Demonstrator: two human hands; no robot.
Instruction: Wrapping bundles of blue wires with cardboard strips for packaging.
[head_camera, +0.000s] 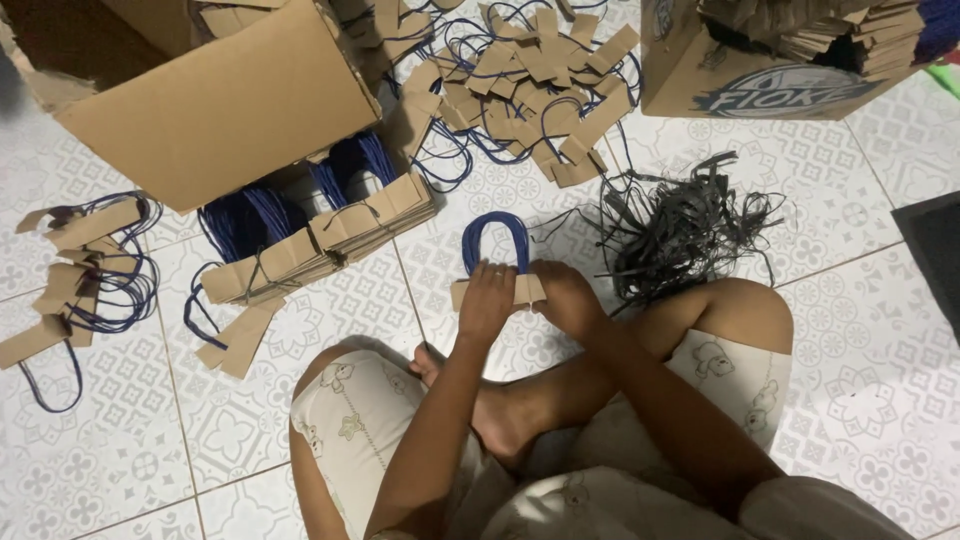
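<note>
Both hands pinch a stack of brown card strips with blue cord loops, on the tiled floor in front of the crossed legs.

Left hand (487, 297) and right hand (565, 293) have fingers closed on the handle stack (497, 262), cord loops arching away from the person, card ends gripped between the hands. Landmark is the open cardboard box (215, 100): bundled handles (320, 235) lie just under its flap, loose handles (85, 270) to its left, a scattered heap (530, 85) to its right, black strip tangle (680, 225) further right beside the held stack. Risk: grip looks shallow, so strips could fan out or slip, and cords could snag the black tangle nearby.
</note>
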